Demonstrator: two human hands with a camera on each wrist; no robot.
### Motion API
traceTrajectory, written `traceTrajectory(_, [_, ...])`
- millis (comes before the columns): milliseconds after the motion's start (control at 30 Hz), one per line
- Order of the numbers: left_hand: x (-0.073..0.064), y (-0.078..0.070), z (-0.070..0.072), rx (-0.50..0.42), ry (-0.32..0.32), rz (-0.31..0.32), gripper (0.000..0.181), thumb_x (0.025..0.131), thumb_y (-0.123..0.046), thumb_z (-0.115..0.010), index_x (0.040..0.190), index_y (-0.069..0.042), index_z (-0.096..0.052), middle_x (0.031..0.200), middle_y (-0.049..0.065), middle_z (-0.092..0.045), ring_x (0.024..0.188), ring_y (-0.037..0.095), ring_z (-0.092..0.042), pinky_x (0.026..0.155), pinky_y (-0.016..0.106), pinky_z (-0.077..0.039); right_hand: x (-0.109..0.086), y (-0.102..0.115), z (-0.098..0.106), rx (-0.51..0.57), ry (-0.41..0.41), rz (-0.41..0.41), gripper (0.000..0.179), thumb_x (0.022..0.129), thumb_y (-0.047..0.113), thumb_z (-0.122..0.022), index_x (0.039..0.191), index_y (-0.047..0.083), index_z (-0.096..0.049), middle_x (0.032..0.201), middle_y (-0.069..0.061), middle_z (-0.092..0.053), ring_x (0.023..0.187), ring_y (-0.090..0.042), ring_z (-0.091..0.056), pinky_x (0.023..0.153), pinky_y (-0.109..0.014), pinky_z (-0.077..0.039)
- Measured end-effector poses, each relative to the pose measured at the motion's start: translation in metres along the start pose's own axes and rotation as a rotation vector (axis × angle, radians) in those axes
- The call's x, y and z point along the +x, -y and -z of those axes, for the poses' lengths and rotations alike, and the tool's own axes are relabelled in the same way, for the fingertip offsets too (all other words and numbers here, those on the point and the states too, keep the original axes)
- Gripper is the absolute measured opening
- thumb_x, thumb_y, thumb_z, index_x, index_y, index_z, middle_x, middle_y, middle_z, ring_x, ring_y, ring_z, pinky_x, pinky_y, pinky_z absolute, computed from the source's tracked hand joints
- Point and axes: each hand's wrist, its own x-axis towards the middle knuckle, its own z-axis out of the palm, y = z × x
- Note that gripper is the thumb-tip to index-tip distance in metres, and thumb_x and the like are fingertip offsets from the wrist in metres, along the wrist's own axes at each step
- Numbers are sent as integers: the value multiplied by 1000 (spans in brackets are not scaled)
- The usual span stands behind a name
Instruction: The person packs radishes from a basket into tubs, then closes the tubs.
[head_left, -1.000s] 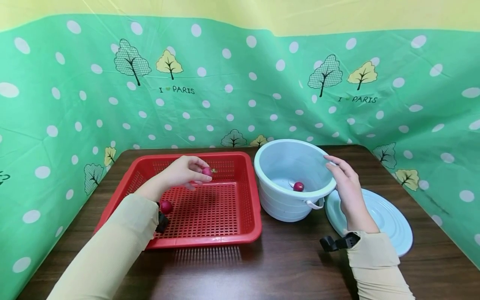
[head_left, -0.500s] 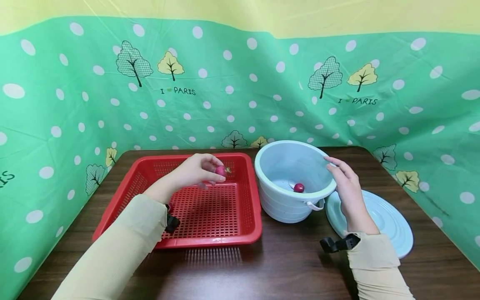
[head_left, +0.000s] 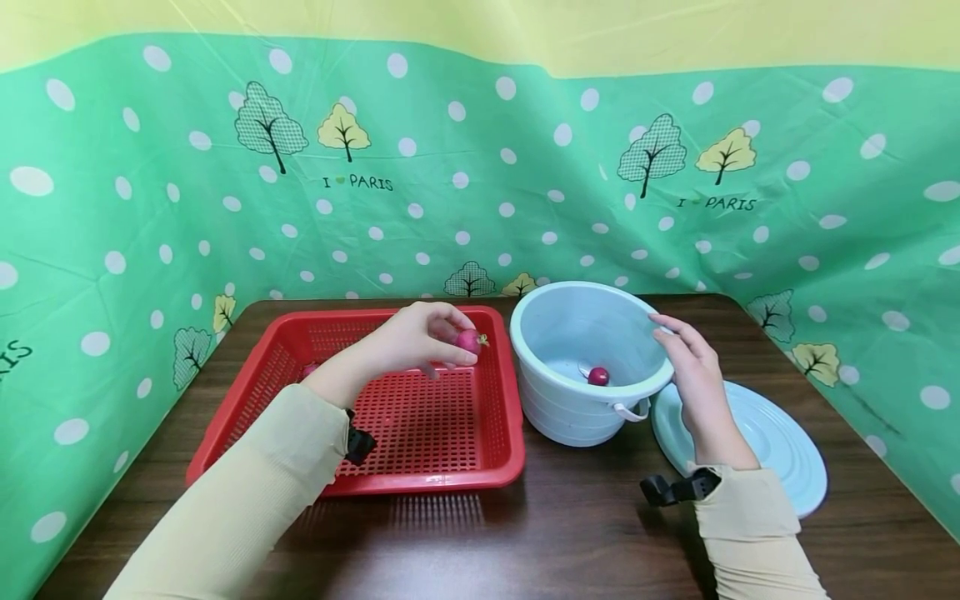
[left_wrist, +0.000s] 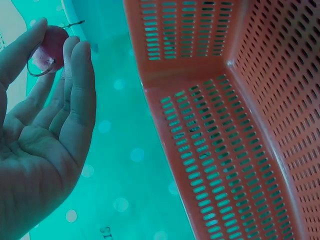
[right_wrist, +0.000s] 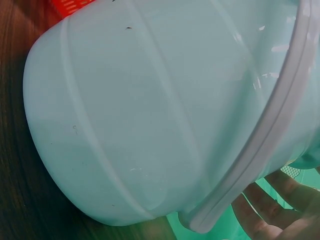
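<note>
Left hand [head_left: 416,337] had a radish [head_left: 467,339] pinched between thumb and fingers; left wrist view showed the remaining fingers loosely curved, not wrapped round it. Stem stub pointed right, toward the bucket [head_left: 570,414]. Change over the last second: hand and radish had travelled right, from mid-basket to in front of the right-hand wall of the red basket [head_left: 420,482]. Bucket and right hand [head_left: 697,375] had stayed put. My read: carry was partway, radish near the bucket but short of its rim; contents in there unchanged, one second radish [head_left: 597,377] visible on the bottom. Right hand touched the bucket's right rim with its fingertips, probably steadying it; couldn't tell if it was really gripping, since the right wrist view caught only some fingers beside the bucket. A bit of red [head_left: 310,368] showed above the left forearm inside the basket, maybe another radish, mostly hidden. Handle [head_left: 630,410] hung on the bucket's near side. Lid [head_left: 783,454] lay flat just right of the bucket, partly under the right forearm. All of it sat on a dark wood table [head_left: 570,533], dotted green curtain [head_left: 480,200] behind.
</note>
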Motion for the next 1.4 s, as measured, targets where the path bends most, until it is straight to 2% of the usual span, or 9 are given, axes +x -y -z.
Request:
traceTrajectory(233, [-1,-9,-6,7,7,-14,39,84,-19,-80,118,-12,-62,110,11,-70,86,22,-71,67,38,-61,1,1,-1,-2,13,6,48,103,46,-42,147,26,-48,156,-11,-32,131,-26,-34,114,-68,-23])
traceTrajectory(567, [0,-13,-11,10,3,-43,39,84,-20,-80,118,-12,-62,109,10,-69,85,23,-69,66,36,-61,2,3,-3,-29,9,8,48,104,46,-41,147,27,-48,156,-10,-34,126,-21,-39,112,-62,-30])
traceTrajectory(767, [3,-15,-17,-30,26,-63,38,84,-19,-80,118,-11,-62,109,11,-69,81,23,-69,68,41,-61,2,2,-2,-19,-6,18,48,103,45,-42,147,25,-48,155,-11,-34,127,-23,-39,111,-63,-29])
traceTrajectory(967, [3,-20,-24,-47,44,-91,38,84,-19,-80,117,-12,-63,106,10,-69,79,22,-68,66,37,-60,1,1,-1,-5,2,7,48,103,44,-43,147,25,-48,157,-12,-32,131,-27,-35,113,-67,-24])
traceTrajectory(1233, [7,-33,-32,-50,44,-123,36,84,-21,-80,116,-14,-63,99,8,-72,88,37,-69,67,37,-60,1,-2,0,-13,0,0,49,104,45,-42,148,25,-47,156,-12,-33,130,-25,-36,112,-66,-26])
traceTrajectory(1400, [12,-39,-40,-60,61,-155,36,86,-23,-78,116,-15,-62,96,8,-72,88,39,-69,67,36,-60,1,-2,0,-8,0,-1,48,104,45,-42,147,25,-47,157,-11,-32,130,-25,-35,113,-66,-25])
